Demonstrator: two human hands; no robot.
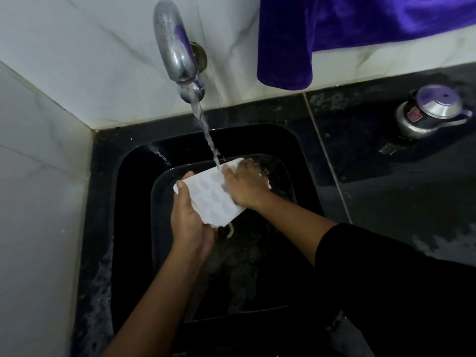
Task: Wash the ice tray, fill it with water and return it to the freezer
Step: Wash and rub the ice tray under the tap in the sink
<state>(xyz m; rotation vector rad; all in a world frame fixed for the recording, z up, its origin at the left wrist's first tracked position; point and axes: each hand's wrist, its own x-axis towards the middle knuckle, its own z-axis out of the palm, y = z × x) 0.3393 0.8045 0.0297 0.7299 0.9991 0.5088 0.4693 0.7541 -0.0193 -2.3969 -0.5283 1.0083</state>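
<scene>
A white ice tray [209, 196] is held tilted over the black sink [134, 161], under the stream of water [206, 130] from the chrome tap [175, 47]. My left hand [187, 217] grips the tray's near left end, thumb up along its edge. My right hand [244, 185] lies across the tray's far right part with fingers spread on its surface, where the water lands. Part of the tray is hidden under my right hand.
A dark basin [164, 186] sits inside the sink below the tray. A steel pressure cooker [430, 112] stands on the black counter [386, 191] at the right. A purple cloth [309, 34] hangs over the tiled wall [77, 60] behind.
</scene>
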